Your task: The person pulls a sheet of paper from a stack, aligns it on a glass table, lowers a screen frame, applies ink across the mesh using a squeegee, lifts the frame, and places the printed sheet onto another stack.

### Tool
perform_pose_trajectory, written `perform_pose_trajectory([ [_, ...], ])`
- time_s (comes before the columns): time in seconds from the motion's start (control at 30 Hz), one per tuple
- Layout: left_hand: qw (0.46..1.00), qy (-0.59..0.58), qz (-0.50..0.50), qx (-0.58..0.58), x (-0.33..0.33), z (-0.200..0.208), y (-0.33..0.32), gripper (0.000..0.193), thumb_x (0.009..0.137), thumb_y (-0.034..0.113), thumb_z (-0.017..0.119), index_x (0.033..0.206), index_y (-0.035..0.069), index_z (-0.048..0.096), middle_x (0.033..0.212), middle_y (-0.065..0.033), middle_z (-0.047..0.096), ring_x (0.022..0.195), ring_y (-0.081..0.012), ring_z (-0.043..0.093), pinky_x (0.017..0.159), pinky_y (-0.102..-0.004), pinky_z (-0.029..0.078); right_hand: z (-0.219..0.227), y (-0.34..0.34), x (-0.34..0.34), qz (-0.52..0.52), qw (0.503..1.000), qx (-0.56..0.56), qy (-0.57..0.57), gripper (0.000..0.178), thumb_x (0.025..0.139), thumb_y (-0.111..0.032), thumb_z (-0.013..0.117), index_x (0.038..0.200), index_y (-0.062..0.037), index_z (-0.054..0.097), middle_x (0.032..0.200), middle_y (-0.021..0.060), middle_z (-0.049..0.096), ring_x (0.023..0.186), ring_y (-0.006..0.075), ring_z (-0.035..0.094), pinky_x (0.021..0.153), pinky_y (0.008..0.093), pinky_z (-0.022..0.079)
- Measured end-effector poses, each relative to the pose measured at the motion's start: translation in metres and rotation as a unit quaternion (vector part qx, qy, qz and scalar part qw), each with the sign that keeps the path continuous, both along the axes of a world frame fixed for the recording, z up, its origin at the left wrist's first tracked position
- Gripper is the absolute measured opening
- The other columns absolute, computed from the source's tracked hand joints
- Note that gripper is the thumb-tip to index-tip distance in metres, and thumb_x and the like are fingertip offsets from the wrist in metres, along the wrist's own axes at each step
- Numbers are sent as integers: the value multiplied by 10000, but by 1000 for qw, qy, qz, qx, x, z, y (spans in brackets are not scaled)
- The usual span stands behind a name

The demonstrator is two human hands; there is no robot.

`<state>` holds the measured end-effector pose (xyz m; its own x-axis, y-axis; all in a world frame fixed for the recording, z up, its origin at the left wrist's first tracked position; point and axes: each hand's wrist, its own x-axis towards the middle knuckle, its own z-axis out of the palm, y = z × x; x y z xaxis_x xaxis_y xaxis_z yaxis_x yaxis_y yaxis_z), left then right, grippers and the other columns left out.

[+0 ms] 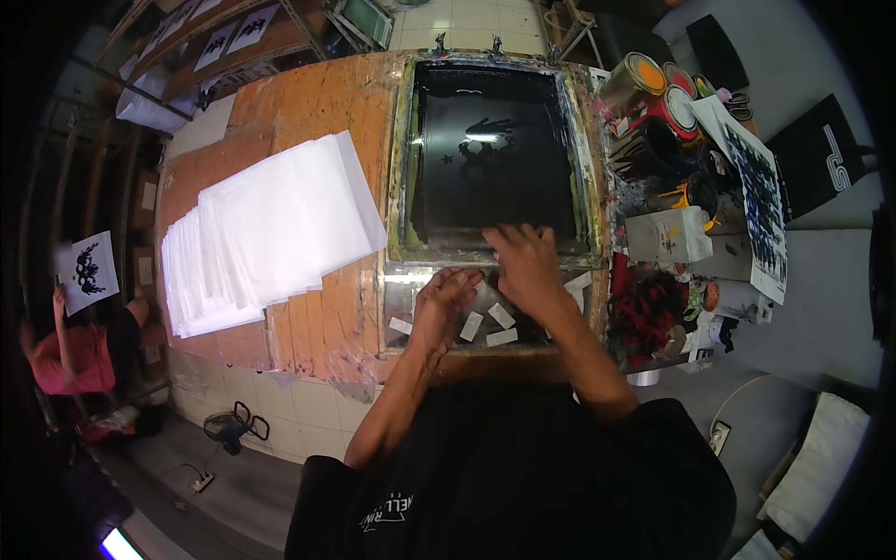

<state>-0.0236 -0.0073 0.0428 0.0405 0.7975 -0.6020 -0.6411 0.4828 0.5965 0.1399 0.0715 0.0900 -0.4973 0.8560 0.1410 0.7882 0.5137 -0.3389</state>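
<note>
Shelf point(191, 77): upper left, brown boards, bearing white sheets point(252, 28) with dark prints.
Plastic bag point(154, 105): whitish, bulky, just below the shelf.
Co-worker point(77, 359): far left, in a reddish top, holding up a white print point(89, 271) with a black design.
Fan point(224, 427): small, dark, lower left, near a pale power strip point(203, 482).
Cans point(645, 72): upper right, one orange inside, others red.
Cloth point(644, 313): right side, crumpled, red and black.
Stained sheet point(756, 196): long, white, blotched dark blue, draped beyond the cans.
Black panel point(829, 154): far right, white marking.
</note>
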Motion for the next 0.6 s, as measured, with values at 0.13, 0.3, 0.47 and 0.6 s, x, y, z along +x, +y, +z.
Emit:
perform_pose_trajectory([
  [0.13,998,-2,5,56,-3,42,8,423,993,270,628,1271,-37,541,1302,-201,610,1267,-294,574,1127,-445,400,42,29,-7,8,995,104,7,196,796,-161,669,962,-80,603,883,111,618,864,318,599,759,462,414],
  [0.3,983,-28,16,178,-6,124,44,402,1020,288,577,1258,-37,577,1287,-188,639,1249,-293,595,1135,-415,388,106,75,-14,-4,969,248,9,288,764,-329,731,832,-89,587,783,100,632,721,312,644,649,447,490],
  [0.47,925,341,20,168,-62,74,92,541,935,416,708,1239,-22,621,1184,-166,691,1152,-263,630,1041,-408,444,164,132,-18,14,964,262,51,413,851,-439,712,841,-30,654,763,164,691,658,360,691,609,468,537],
  [0.6,574,817,42,22,-103,-58,76,401,861,381,784,1065,44,707,994,-160,692,997,-298,636,961,-431,456,190,173,-17,-13,955,291,59,526,903,-540,662,842,-21,725,738,200,708,733,348,725,686,442,547],
])
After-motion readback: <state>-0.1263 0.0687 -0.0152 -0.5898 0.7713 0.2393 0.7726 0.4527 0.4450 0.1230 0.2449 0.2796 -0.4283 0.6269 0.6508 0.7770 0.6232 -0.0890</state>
